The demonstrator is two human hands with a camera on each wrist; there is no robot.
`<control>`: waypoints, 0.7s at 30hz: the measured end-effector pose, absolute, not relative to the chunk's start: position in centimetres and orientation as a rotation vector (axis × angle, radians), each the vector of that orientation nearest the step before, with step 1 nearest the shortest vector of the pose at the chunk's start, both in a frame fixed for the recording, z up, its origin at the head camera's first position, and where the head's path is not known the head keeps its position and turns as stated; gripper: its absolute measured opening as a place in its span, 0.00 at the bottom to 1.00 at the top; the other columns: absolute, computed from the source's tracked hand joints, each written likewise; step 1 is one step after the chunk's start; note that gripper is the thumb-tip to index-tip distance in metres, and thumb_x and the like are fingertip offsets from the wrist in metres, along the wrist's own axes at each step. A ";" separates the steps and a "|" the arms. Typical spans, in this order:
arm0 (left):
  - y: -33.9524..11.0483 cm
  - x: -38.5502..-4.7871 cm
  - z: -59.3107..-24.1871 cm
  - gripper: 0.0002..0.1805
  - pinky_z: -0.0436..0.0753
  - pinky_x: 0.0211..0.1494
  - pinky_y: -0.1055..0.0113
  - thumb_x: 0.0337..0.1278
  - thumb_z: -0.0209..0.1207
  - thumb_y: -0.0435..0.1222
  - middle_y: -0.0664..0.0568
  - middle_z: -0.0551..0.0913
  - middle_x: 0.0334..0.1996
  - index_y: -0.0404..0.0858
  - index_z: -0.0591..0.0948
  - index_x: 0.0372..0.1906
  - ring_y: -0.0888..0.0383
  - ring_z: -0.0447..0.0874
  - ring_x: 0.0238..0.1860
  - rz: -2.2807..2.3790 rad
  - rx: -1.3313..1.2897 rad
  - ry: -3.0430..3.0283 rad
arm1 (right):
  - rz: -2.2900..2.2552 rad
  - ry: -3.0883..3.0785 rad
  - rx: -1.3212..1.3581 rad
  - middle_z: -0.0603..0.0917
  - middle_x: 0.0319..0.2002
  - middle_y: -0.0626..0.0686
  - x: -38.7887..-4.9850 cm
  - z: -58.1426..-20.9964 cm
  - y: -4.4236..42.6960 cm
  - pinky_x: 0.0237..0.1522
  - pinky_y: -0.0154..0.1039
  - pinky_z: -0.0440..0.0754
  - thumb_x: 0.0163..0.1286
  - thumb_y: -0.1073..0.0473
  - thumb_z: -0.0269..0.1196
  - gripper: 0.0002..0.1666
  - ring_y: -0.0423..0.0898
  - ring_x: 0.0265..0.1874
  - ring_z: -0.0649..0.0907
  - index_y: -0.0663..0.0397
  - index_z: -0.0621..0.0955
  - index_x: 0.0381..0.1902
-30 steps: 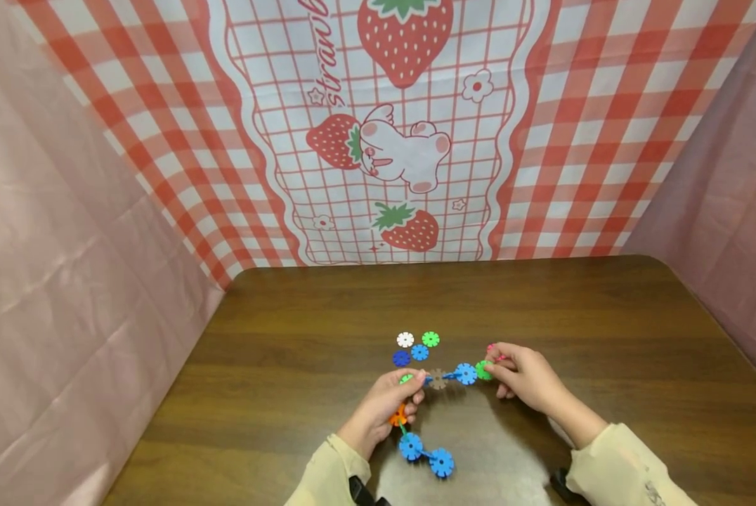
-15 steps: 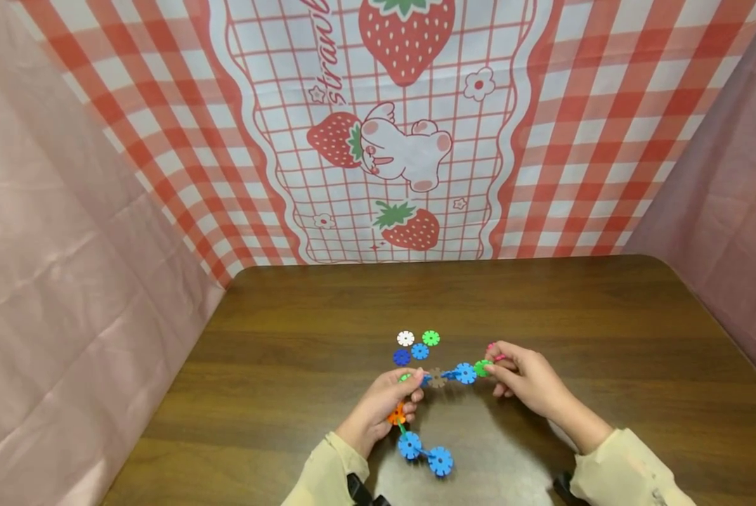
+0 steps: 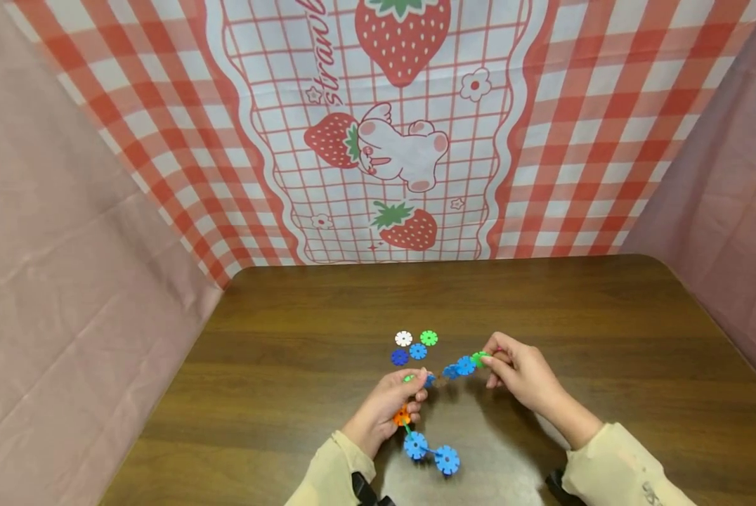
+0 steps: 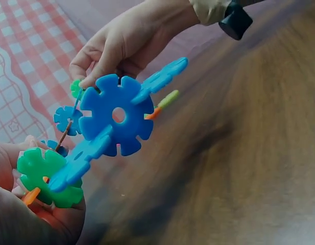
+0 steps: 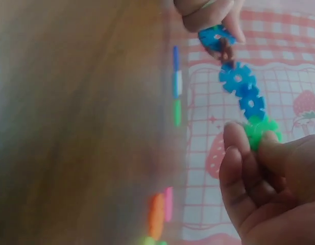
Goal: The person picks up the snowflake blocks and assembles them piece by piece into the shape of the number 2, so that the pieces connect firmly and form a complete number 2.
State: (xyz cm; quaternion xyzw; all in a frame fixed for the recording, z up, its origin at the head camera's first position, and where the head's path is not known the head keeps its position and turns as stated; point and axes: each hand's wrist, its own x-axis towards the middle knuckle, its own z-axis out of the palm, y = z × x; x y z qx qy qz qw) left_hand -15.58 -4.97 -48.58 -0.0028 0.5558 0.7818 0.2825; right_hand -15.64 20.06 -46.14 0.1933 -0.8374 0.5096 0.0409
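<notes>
I see L hand [image 3: 387, 402] curled round the disc chain [image 3: 465, 365], up over the table [image 3: 277, 379]; R hand [image 3: 522, 372] pinches its green disc [image 3: 478, 359], thumb to fingers; 4 loose discs [image 3: 418, 351] lie just beyond.

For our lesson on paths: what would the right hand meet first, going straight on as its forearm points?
Probably the hanging cloth: beyond the chain it holds, the right hand seems free to cross the table, though depth is unclear.

Brown table [image 3: 277, 393], notched discs [image 3: 419, 351] (one white)
</notes>
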 end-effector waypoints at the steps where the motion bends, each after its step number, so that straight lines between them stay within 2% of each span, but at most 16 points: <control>1: -5.0 -15.6 -48.5 0.09 0.67 0.16 0.79 0.71 0.54 0.38 0.57 0.70 0.18 0.36 0.77 0.43 0.68 0.60 0.13 2.097 -0.011 1.498 | 1.512 -2.569 0.591 0.83 0.21 0.52 -15.7 -46.0 20.0 0.23 0.39 0.84 0.70 0.67 0.60 0.04 0.44 0.18 0.83 0.57 0.76 0.34; 4: -5.0 -15.6 -48.2 0.11 0.72 0.16 0.78 0.69 0.56 0.39 0.55 0.75 0.21 0.34 0.78 0.44 0.67 0.64 0.14 2.073 -0.016 1.574 | 1.447 -2.559 0.612 0.84 0.22 0.51 -15.6 -45.7 20.0 0.22 0.39 0.84 0.70 0.67 0.60 0.04 0.41 0.18 0.83 0.56 0.77 0.34; 7: -5.0 -15.6 -47.8 0.14 0.78 0.20 0.75 0.67 0.58 0.40 0.51 0.78 0.28 0.32 0.79 0.47 0.64 0.71 0.19 2.017 0.002 1.671 | 1.433 -2.538 0.626 0.84 0.24 0.51 -15.4 -45.7 20.1 0.21 0.38 0.83 0.69 0.68 0.60 0.05 0.40 0.18 0.82 0.54 0.77 0.34; 11: -5.0 -15.6 -47.3 0.15 0.82 0.27 0.70 0.66 0.58 0.39 0.49 0.79 0.34 0.30 0.81 0.46 0.59 0.75 0.29 1.924 0.087 1.876 | 1.405 -2.489 0.660 0.85 0.25 0.51 -15.4 -45.8 20.1 0.21 0.36 0.82 0.69 0.67 0.61 0.04 0.39 0.19 0.82 0.54 0.78 0.34; 13: -4.9 -15.6 -47.2 0.14 0.82 0.29 0.68 0.65 0.57 0.38 0.48 0.78 0.34 0.30 0.82 0.45 0.57 0.75 0.31 1.874 0.154 1.979 | 1.380 -2.462 0.688 0.85 0.25 0.50 -15.3 -45.8 20.0 0.21 0.35 0.82 0.69 0.66 0.61 0.03 0.38 0.19 0.82 0.54 0.78 0.34; 16: -4.6 -15.8 -47.2 0.13 0.82 0.28 0.66 0.65 0.58 0.39 0.50 0.80 0.34 0.33 0.83 0.45 0.57 0.76 0.30 1.776 0.324 2.116 | 1.353 -2.438 0.725 0.85 0.25 0.50 -15.3 -45.9 19.7 0.21 0.34 0.82 0.70 0.64 0.60 0.03 0.39 0.19 0.82 0.53 0.78 0.34; 21: -3.8 -16.3 -47.1 0.19 0.80 0.36 0.69 0.58 0.65 0.49 0.56 0.83 0.39 0.43 0.82 0.50 0.63 0.78 0.36 1.499 0.648 2.455 | 1.336 -2.430 0.741 0.84 0.24 0.48 -15.1 -45.7 19.1 0.21 0.33 0.81 0.70 0.64 0.60 0.03 0.39 0.19 0.81 0.52 0.77 0.34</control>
